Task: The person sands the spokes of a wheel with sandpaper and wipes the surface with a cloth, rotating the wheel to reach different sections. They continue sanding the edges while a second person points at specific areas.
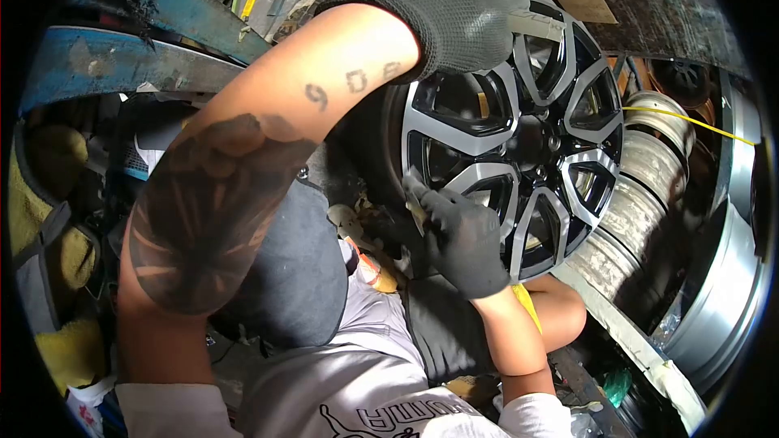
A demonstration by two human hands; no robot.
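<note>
An alloy wheel (497, 143) with black and machined silver spokes stands tilted before me, its face toward the right. My left hand (458, 20), in a dark knitted work glove, is closed at the wheel's upper edge. A flat metal strip (537, 26) with faint markings sticks out from its fingers across the upper spokes. My right hand (466, 237), in a similar dark glove, is closed at the wheel's lower left edge, beside the spokes. Between its fingertips is a small, thin, pale-edged piece that I cannot make out.
Several dusty rims (637, 186) are stacked on the right, beside a silver rim (714, 300). A yellow strap (690, 118) stretches across there. Blue metal beams (105, 73) stand at the upper left, above yellowish cloths (61, 243). My bent knee (560, 308) is under the wheel.
</note>
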